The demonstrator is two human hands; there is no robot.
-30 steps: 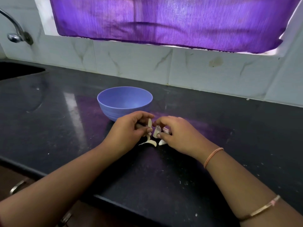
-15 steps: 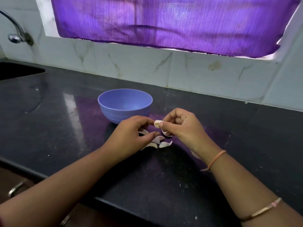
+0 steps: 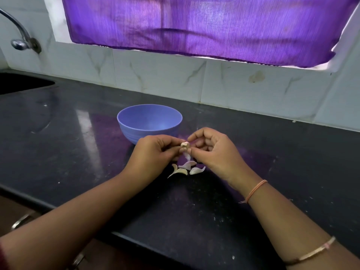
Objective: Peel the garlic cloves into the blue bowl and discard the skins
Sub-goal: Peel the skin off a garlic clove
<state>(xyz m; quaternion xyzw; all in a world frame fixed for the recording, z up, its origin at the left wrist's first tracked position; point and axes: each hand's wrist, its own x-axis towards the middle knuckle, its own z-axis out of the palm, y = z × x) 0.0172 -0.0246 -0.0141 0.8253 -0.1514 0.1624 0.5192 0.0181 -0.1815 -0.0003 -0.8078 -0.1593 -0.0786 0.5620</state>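
Observation:
A blue bowl (image 3: 149,121) stands on the black counter, and I see nothing inside it. Just in front of it, my left hand (image 3: 153,152) and my right hand (image 3: 213,152) both pinch one garlic clove (image 3: 184,145) between their fingertips, a little above the counter. A strip of pale skin hangs down from the clove. Several unpeeled garlic cloves (image 3: 187,169) lie on the counter right below my hands.
The black counter (image 3: 78,152) runs to a tiled back wall under a purple curtain (image 3: 194,26). A sink (image 3: 23,83) and a tap (image 3: 19,43) sit at the far left. Drawer handles (image 3: 21,221) show below the counter's front edge.
My right hand picked a clove from the pile and lifted it; my left hand came up and now pinches it too. The other cloves stay on the counter.

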